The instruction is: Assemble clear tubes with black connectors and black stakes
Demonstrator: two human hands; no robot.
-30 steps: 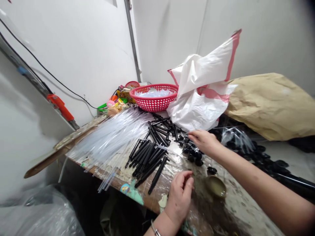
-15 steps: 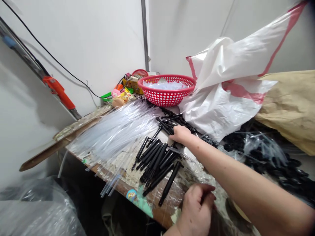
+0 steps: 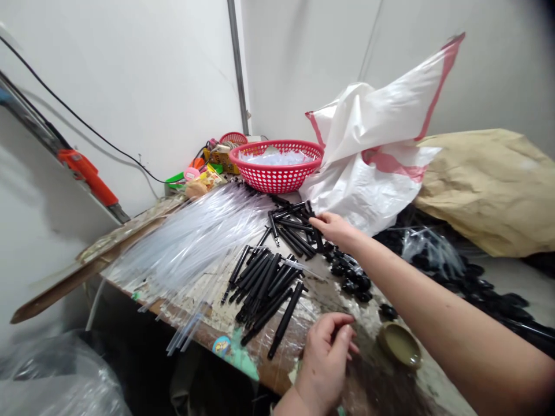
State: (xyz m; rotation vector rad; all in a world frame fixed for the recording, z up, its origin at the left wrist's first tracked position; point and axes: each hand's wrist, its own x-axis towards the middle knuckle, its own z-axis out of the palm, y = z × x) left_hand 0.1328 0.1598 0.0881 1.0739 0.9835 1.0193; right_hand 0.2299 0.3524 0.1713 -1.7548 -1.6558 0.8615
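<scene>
My right hand (image 3: 335,227) reaches to the far side of the table, its fingertips closed on a black plastic tube (image 3: 317,231) at the edge of a loose pile of black tubes (image 3: 297,238). Nearer the front edge, my left hand (image 3: 321,357) rests with loosely curled fingers, thumb and forefinger apart, and nothing visible in it. Left of it lies a row of similar black tubes (image 3: 264,283), roughly side by side. Long clear plastic tubes (image 3: 199,225) cover the left part of the table. Small black round parts (image 3: 352,277) sit below my right forearm.
A red perforated basket (image 3: 277,176) with clear pieces stands at the back, beside a white sack (image 3: 359,185) with red edging. Brown paper (image 3: 489,190) and black discs (image 3: 477,283) lie to the right. A small round dish (image 3: 401,345) of liquid stands near my right forearm.
My right hand has shifted to the right side of the far pile, where tubes have moved. My left hand has loosened slightly. The view has turned right, showing the dish more fully.
</scene>
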